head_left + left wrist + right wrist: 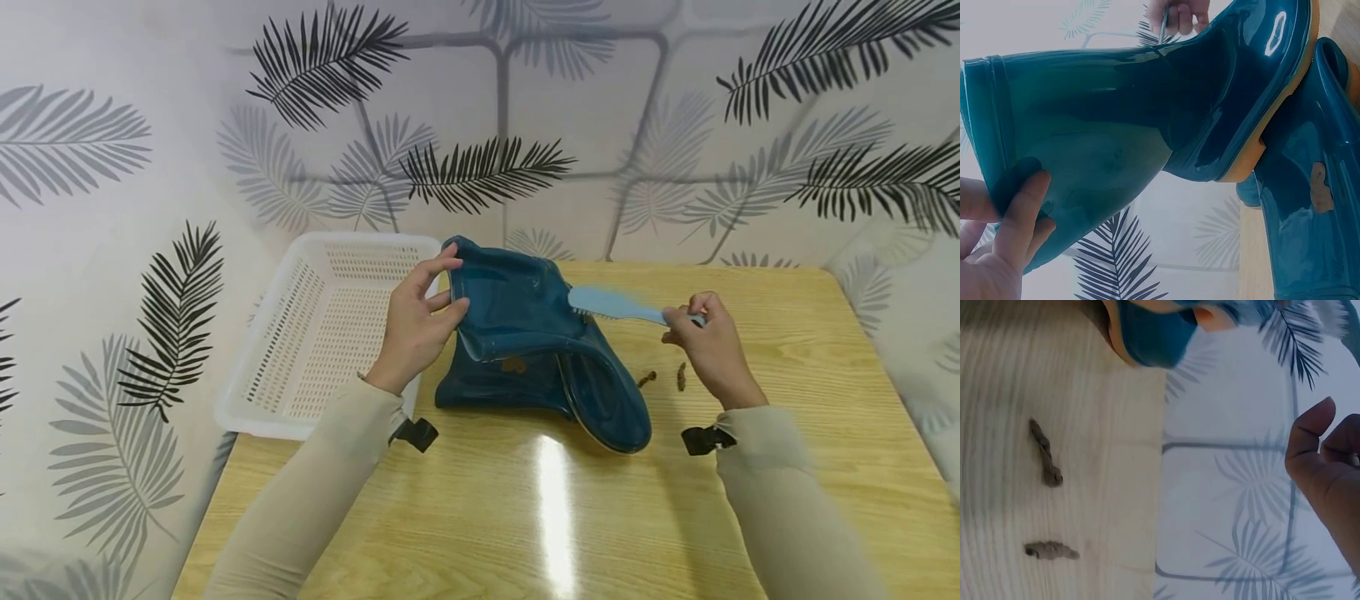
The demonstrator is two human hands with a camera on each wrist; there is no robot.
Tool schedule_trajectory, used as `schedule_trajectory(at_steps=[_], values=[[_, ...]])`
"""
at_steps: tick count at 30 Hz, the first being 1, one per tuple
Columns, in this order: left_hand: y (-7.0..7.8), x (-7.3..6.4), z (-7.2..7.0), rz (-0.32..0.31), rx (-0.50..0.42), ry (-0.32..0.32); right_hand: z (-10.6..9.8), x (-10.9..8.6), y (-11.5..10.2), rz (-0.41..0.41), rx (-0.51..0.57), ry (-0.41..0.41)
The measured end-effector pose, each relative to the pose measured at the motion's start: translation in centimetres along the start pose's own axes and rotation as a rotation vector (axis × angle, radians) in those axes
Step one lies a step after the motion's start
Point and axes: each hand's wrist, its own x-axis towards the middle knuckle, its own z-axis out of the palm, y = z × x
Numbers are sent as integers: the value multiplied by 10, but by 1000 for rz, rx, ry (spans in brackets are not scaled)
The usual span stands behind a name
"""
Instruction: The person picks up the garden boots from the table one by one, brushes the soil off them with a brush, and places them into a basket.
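Observation:
My left hand grips the top of a glossy teal rubber boot, thumb and fingers at the shaft's rim. In the left wrist view this boot is raised, its tan sole toward the right. A second teal rubber boot lies below it on the table, with a brown smear on its shaft. Pinched by its handle in my right hand, a light blue brush points left. Its bristles face down, right at the raised boot's ankle, and the brush head looks blurred.
Two small brown clumps, one twisted and one short, lie on the wood-grain table near my right hand. A white slotted plastic basket stands at the left. Leaf-patterned covering rises behind the table.

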Motion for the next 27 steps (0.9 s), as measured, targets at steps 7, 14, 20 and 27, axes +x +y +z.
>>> schedule_trajectory(at_steps=[7,14,20,27], values=[[-2,-1,0,-2,-10,5,-8,-10,16,77,-80,-10],[-3,-1,-3,0,-15,18,-46,-31,27,131,84,54],[-3,1,-1,-11,-35,7,-52,-35,24,127,172,89],[-1,0,0,-27,-31,7,-23,-21,14,78,156,31]])
